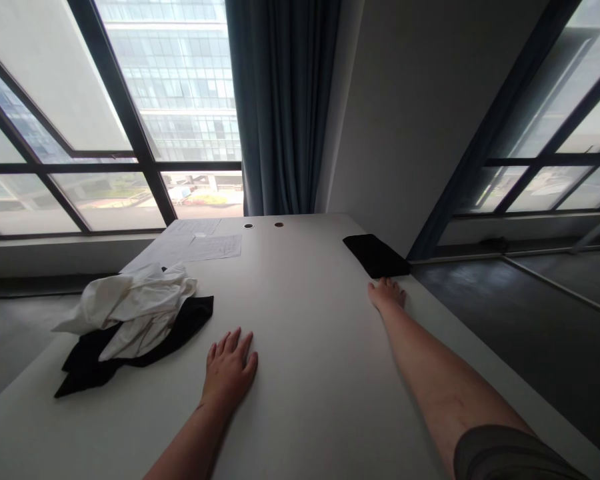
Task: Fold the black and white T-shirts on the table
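My left hand [231, 365] lies flat on the white table [300, 320], fingers spread, with nothing in it. To its left is a loose heap of a white cloth garment [140, 300] on top of a black one [93, 367]. My right arm reaches forward along the table's right side. At its end, my right hand [387, 293] rests with fingers apart at the near edge of a flat, folded black cloth [376, 255]; its fingertips are at or just touching that edge.
Printed sheets of paper [205, 247] lie at the far left of the table, near two round cable holes [249, 226]. Behind stand windows, a blue curtain [285, 107] and a grey pillar [420, 120]. The floor drops away beyond the table's right edge.
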`<state>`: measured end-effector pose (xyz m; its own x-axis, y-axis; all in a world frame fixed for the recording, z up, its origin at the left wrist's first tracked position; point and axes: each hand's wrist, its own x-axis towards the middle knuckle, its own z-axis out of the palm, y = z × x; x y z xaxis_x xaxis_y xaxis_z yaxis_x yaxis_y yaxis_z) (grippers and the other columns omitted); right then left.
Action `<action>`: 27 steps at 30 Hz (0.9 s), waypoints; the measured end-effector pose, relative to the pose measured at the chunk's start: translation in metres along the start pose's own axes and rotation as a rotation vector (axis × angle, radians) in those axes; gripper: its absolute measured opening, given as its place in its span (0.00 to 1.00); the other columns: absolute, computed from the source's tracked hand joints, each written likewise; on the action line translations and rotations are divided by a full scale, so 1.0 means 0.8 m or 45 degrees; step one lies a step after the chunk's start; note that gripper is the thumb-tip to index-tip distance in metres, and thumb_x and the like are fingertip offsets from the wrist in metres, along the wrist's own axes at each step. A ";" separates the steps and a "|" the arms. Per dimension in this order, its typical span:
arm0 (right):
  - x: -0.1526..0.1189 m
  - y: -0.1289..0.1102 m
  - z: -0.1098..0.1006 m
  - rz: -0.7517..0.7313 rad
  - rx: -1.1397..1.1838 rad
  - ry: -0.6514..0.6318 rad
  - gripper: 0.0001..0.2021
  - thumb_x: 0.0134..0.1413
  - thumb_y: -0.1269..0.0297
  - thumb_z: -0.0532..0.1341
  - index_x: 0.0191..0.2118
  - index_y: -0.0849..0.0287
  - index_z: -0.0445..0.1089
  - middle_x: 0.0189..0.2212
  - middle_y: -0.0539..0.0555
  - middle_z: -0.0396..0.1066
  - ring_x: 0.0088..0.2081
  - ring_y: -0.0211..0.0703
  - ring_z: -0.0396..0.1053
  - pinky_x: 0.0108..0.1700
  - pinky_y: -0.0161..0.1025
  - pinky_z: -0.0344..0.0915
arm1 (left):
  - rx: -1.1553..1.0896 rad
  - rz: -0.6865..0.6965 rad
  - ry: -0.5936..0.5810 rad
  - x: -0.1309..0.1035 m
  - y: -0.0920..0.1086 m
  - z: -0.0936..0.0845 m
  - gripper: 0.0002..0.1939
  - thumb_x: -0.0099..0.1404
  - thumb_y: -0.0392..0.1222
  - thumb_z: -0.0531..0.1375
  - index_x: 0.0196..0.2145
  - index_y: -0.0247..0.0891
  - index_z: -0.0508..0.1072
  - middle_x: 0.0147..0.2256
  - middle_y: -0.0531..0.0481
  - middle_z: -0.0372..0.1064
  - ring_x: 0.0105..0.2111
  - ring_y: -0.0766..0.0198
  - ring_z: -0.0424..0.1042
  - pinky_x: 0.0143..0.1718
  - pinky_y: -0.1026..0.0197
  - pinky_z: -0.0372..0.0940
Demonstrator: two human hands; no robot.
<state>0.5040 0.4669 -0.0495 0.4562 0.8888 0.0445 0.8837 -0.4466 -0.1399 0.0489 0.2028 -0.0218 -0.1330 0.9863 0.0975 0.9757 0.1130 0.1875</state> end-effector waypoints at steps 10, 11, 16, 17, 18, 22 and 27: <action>-0.099 0.009 -0.007 -0.149 -0.101 -0.156 0.35 0.71 0.45 0.40 0.78 0.52 0.44 0.78 0.59 0.36 0.76 0.60 0.37 0.73 0.59 0.36 | -0.036 0.001 -0.030 -0.001 0.001 -0.008 0.28 0.72 0.52 0.53 0.67 0.51 0.68 0.71 0.47 0.57 0.72 0.50 0.53 0.71 0.40 0.44; -0.117 0.003 -0.006 -0.163 -0.112 -0.168 0.35 0.71 0.44 0.40 0.78 0.52 0.43 0.78 0.60 0.35 0.76 0.61 0.36 0.73 0.60 0.35 | -0.040 0.002 -0.032 -0.001 0.001 -0.008 0.28 0.72 0.52 0.53 0.67 0.51 0.68 0.71 0.47 0.56 0.72 0.50 0.52 0.71 0.40 0.44; -0.250 -0.060 -0.005 -0.437 -0.143 -0.222 0.41 0.70 0.42 0.41 0.78 0.65 0.40 0.77 0.67 0.31 0.77 0.60 0.31 0.73 0.61 0.31 | -0.054 0.006 -0.037 0.003 0.002 -0.001 0.30 0.74 0.53 0.50 0.70 0.49 0.64 0.73 0.44 0.52 0.73 0.49 0.50 0.72 0.39 0.42; -0.281 -0.075 -0.006 -0.520 -0.130 -0.242 0.41 0.70 0.43 0.41 0.78 0.67 0.39 0.77 0.68 0.30 0.77 0.59 0.31 0.73 0.61 0.30 | -0.055 0.006 -0.034 0.004 0.002 0.001 0.30 0.74 0.53 0.49 0.70 0.48 0.63 0.73 0.44 0.51 0.73 0.48 0.49 0.72 0.39 0.42; -0.309 -0.088 -0.006 -0.621 -0.111 -0.266 0.42 0.70 0.42 0.41 0.77 0.68 0.38 0.77 0.67 0.29 0.77 0.58 0.30 0.73 0.60 0.28 | -0.057 0.006 -0.031 0.005 0.003 0.003 0.31 0.74 0.53 0.49 0.71 0.47 0.63 0.74 0.43 0.50 0.73 0.48 0.48 0.72 0.39 0.42; -0.390 -0.124 -0.013 -0.869 -0.030 -0.318 0.42 0.70 0.41 0.41 0.78 0.66 0.38 0.77 0.65 0.27 0.77 0.58 0.27 0.72 0.64 0.24 | -0.035 -0.188 0.041 0.010 -0.003 0.002 0.33 0.74 0.54 0.50 0.71 0.40 0.63 0.74 0.34 0.48 0.73 0.40 0.46 0.71 0.36 0.41; -0.408 -0.127 -0.025 -0.920 0.003 -0.352 0.43 0.69 0.40 0.43 0.78 0.65 0.39 0.77 0.64 0.28 0.77 0.59 0.28 0.72 0.64 0.24 | 0.044 -0.367 0.381 0.013 -0.045 -0.014 0.32 0.70 0.46 0.56 0.69 0.35 0.65 0.76 0.32 0.36 0.74 0.38 0.40 0.69 0.39 0.46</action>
<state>0.2672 0.2200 -0.0298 -0.2768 0.9530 -0.1233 0.9517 0.2542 -0.1721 0.0107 0.2076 -0.0163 -0.4416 0.8356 0.3268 0.8956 0.3886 0.2167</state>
